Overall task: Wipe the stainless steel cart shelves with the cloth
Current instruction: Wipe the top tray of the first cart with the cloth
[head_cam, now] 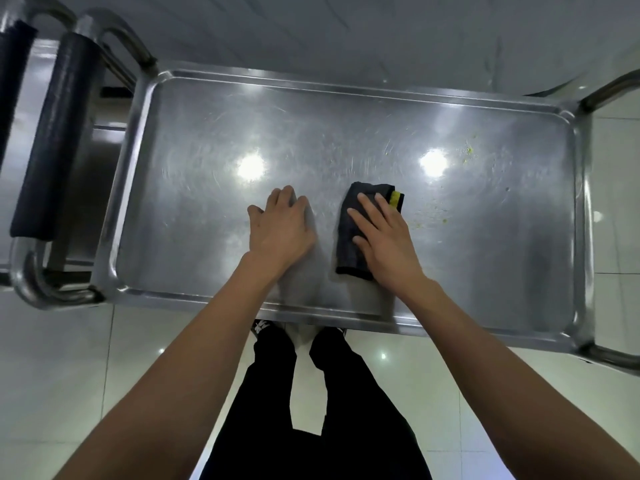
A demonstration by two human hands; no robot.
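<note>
1. Right hand (pixel 384 240) presses flat, fingers straight and spread, on a folded dark cloth (pixel 360 233) lying on the top shelf (pixel 194 188) of a stainless steel cart, near the middle of the shelf's near edge.
2. Left hand (pixel 280 226) rests palm down on the bare steel just beside the cloth, fingers extended and holding nothing.
3. A yellow tag (pixel 396 198) shows at the cloth's far corner, beyond the fingertips.
4. Yellow-green crumbs (pixel 469 150) lie scattered toward the shelf's right edge, apart from the cloth.
5. Two black-padded handles (pixel 57 133) stand off the shelf's left edge.
6. Black trousers (pixel 311 410) and pale floor tiles (pixel 69 358) show below the near edge.
</note>
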